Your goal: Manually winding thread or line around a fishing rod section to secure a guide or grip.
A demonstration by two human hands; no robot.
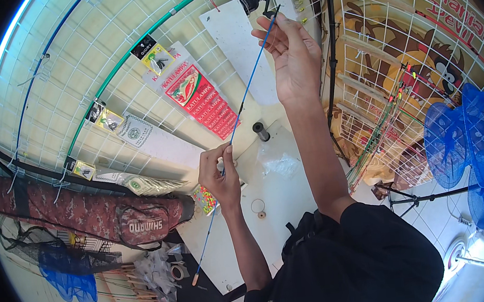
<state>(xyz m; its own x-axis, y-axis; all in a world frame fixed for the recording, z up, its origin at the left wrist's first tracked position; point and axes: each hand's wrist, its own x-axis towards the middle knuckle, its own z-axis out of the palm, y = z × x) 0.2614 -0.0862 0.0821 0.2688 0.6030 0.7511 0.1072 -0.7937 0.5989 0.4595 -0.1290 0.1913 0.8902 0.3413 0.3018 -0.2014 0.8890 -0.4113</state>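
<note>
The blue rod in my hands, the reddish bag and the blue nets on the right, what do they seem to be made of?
Rod: perhaps fibreglass or carbon, smooth blue finish; it looks slim and straight, core unclear.
Bag: probably synthetic fabric, matte camouflage print; it creases softly.
Nets: likely nylon or similar mesh, thin and see-through; the background shows through.

Thin rod [255, 71]: slants from right hand [297, 58], above, down through left hand [219, 170], lower left
Tube [261, 131]: on table [288, 202], between the forearms [315, 155]
Bead box [204, 201]: behind left hand
Rod bag [84, 208]: left of left hand, under hanging packets [83, 169]
Nets [477, 140]: far right, beyond right forearm
Reel [250, 1]: above right hand
</note>
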